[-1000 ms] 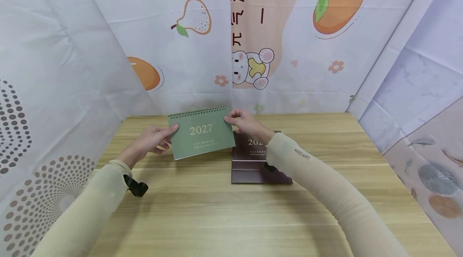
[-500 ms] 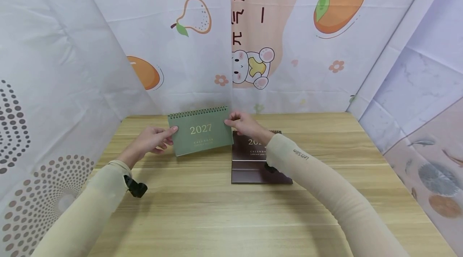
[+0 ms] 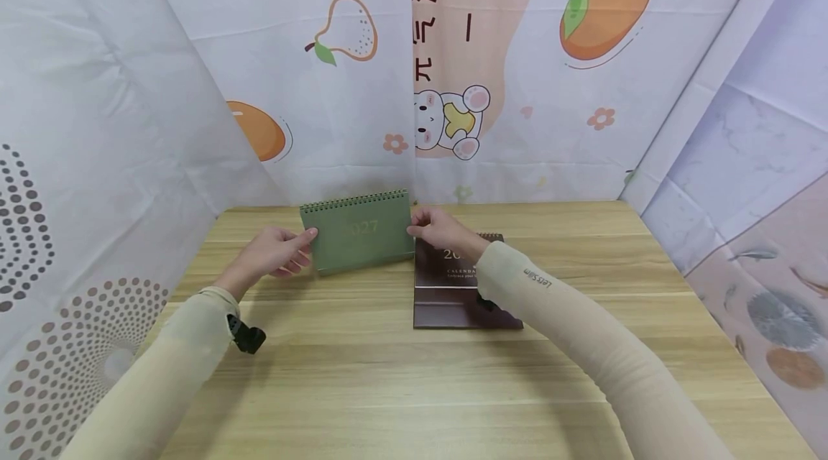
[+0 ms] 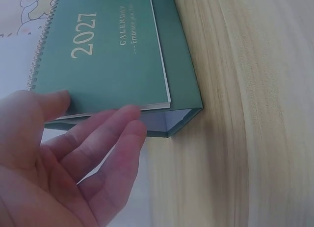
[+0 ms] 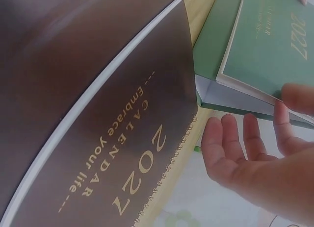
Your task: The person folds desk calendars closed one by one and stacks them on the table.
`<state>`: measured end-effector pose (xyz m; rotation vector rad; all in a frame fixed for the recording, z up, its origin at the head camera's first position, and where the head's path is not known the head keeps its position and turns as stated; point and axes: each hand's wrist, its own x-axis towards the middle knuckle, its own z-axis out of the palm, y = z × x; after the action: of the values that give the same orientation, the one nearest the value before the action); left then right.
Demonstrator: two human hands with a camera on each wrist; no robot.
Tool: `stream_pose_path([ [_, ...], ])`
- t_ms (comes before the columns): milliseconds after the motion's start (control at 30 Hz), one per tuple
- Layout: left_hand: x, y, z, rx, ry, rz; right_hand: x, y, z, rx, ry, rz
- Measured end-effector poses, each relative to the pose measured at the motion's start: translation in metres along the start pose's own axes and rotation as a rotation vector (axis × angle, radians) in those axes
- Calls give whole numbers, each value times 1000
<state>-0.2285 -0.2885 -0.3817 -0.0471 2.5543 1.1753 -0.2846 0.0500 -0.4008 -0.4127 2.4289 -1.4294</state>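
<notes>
A green spiral-bound desk calendar (image 3: pixel 362 236) stands tilted near the back of the table, folded like a tent, with its stand panel visible in the left wrist view. My left hand (image 3: pixel 274 253) pinches its left end, thumb on the front cover; the other fingers (image 4: pixel 128 121) lie at the open side. At the right end, my right hand (image 3: pixel 443 228) pinches the edge between thumb and index finger, its other fingers (image 5: pixel 212 138) apart from it. Below that hand stands a dark brown 2027 desk calendar (image 3: pixel 446 277), partly hidden by my right wrist and sleeve.
The wood-grain table (image 3: pixel 375 388) extends toward me. Behind it hangs a white printed cloth (image 3: pixel 362 122), close to the green calendar's spiral. More cloth flanks both sides.
The green calendar's lower edge has shifted slightly back and its cover lettering has dimmed. My right thumb has slid a little outward to the calendar's edge. The brown calendar has stayed put.
</notes>
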Motion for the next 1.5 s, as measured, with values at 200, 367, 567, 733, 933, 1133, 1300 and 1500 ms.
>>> stream_pose_path([
  [200, 0, 0, 2, 21, -31, -15, 0, 2, -1, -3, -9, 41],
  [367, -1, -1, 3, 45, -61, -23, 0, 2, -2, -25, 9, 40],
  [567, 0, -1, 2, 81, -83, -24, 3, 1, -4, 16, 40, 21],
  [733, 3, -3, 4, 165, -75, 10, 4, -1, -4, -26, 41, 5],
  [933, 7, -5, 10, 350, -10, 112, 7, 1, -1, -219, 44, -86],
  [1133, 13, -9, 17, 440, 54, 151, 12, 6, 4, -394, 51, -175],
  [1300, 17, -12, 22, 436, 54, 143, 15, 11, 7, -532, 55, -216],
  [1500, 18, -14, 29, 429, 44, 157, 14, 9, 10, -628, 35, -212],
])
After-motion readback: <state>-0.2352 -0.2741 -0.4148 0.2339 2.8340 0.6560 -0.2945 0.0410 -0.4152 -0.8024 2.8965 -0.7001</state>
